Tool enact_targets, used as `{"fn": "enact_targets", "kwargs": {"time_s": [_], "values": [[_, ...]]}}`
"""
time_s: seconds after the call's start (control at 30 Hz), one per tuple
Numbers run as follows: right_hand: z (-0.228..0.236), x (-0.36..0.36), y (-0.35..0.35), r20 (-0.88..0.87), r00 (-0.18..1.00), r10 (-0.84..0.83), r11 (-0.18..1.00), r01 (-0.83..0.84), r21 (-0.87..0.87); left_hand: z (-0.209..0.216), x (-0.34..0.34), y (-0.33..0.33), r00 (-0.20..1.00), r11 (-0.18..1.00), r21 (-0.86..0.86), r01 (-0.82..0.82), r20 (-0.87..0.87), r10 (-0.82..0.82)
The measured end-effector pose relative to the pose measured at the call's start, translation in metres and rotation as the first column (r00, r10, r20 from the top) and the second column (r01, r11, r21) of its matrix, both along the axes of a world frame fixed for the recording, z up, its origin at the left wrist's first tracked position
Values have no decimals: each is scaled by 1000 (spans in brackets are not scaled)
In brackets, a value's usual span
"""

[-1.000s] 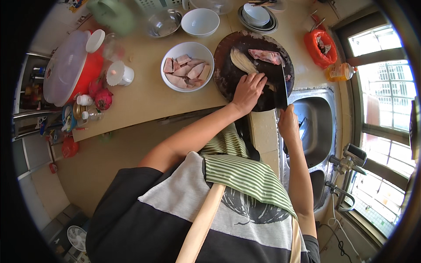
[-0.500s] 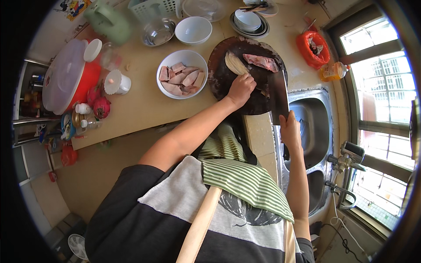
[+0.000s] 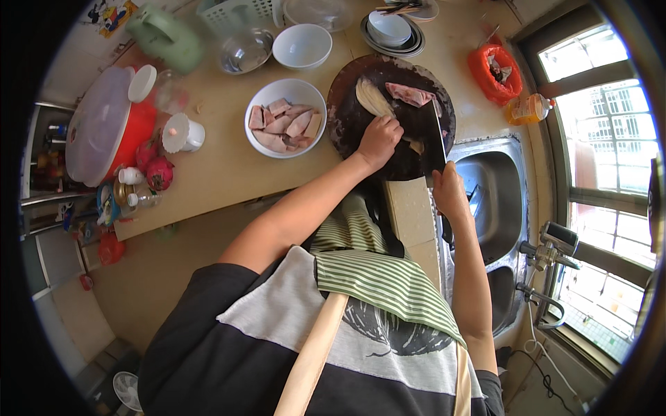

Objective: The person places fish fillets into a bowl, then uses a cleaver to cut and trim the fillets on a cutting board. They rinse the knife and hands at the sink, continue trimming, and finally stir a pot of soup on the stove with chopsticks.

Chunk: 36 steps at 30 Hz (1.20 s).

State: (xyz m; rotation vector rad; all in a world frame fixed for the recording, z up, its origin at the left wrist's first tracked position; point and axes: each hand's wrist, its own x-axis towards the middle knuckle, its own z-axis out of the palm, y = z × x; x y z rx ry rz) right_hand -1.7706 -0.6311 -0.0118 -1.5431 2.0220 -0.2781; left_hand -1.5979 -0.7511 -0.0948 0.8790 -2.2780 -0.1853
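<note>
Right hand (image 3: 449, 188), closed round the knife (image 3: 439, 132), has shifted left since the last frame. I see the left hand (image 3: 380, 141) curled by a pale piece (image 3: 373, 97) on the chopping board (image 3: 344, 118); can't tell its hold. White bowl (image 3: 288, 89) left, on counter (image 3: 225, 142).

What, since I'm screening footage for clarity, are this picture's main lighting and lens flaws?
Head view: the window is washed out to near-white in places; head view: the knife blade partly blends into the dark chopping board; head view: straight edges bend toward the rim, and the green jug looks softer than the white bowl.
</note>
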Motion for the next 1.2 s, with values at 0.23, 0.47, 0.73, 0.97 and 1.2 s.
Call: {"fn": "enact_targets", "kwargs": {"time_s": [0.23,0.47,0.73,0.97,1.2], "values": [[11,-13,17,563,755,-335,936,335,108,-6,2,-2,1000,1000,14,8,-19,-8],[40,18,27,42,956,-291,875,283,-393,-3,3,-1,1000,999,40,16,-4,-16],[5,7,7,-29,993,-116,993,116,6,3,4,-2,999,998,47,43,13,-44],[10,16,51,-127,988,-90,995,83,-60,1,4,-5,999,996,72,48,-13,-47],[50,14,41,-12,979,-205,955,198,-222,-2,8,-6,997,997,21,72,-4,-72]]}}
